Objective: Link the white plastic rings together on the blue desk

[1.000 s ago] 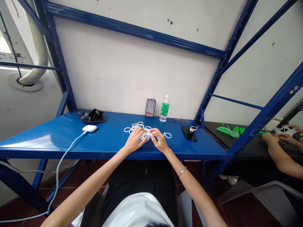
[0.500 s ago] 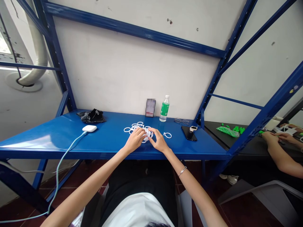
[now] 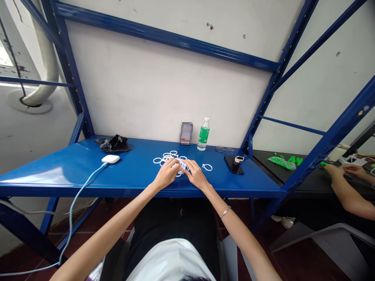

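Several white plastic rings (image 3: 173, 152), each with a small knob or loop, lie heaped on the blue table (image 3: 140, 171). My left hand (image 3: 168, 173) is over the near side of the heap with its fingers curled in and closed on a white ring. From the other side, my right hand (image 3: 197, 174) meets it, thumb and fingers pinched at the same white ring. The fingers hide most of that ring, and other rings lie just behind and beneath them. One separate white ring (image 3: 208, 168) rests to the right of my right hand.
Behind stand a water bottle (image 3: 203, 134) and a blurred upright card or phone (image 3: 186, 133). Glasses (image 3: 224, 150), a black phone (image 3: 233, 165) and a watch (image 3: 239, 159) lie right. Left are a black bag (image 3: 114, 143) and a white case (image 3: 110, 159) with a cable. A co-worker's hands (image 3: 335, 170) are far right.
The fingers of my right hand have drawn slightly inward toward my left hand, closing in on the ring. The heap and the separate ring have not moved.
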A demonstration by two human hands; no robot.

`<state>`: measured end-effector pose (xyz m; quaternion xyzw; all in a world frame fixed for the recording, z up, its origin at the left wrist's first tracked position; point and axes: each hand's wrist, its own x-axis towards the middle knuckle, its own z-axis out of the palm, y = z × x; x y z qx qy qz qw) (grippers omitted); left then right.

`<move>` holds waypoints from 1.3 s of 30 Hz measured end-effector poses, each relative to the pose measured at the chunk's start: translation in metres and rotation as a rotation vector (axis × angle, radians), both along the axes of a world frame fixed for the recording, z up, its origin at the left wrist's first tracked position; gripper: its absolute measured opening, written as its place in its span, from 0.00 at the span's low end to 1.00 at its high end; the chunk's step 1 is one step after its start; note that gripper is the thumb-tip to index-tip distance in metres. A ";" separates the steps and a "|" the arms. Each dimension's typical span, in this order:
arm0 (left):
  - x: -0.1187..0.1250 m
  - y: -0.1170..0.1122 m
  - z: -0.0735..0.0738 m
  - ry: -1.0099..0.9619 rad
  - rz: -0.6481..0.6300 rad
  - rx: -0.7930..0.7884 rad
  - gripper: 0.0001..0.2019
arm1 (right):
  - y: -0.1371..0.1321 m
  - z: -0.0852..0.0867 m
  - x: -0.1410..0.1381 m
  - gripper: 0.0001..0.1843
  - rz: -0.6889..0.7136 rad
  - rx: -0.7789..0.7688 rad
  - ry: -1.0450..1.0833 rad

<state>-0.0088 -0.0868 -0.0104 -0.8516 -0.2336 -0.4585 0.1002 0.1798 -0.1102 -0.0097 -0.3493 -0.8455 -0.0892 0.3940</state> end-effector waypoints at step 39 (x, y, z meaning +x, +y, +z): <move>-0.003 0.022 -0.019 -0.115 0.363 -0.181 0.13 | 0.003 0.024 0.066 0.29 -0.714 -0.661 -0.164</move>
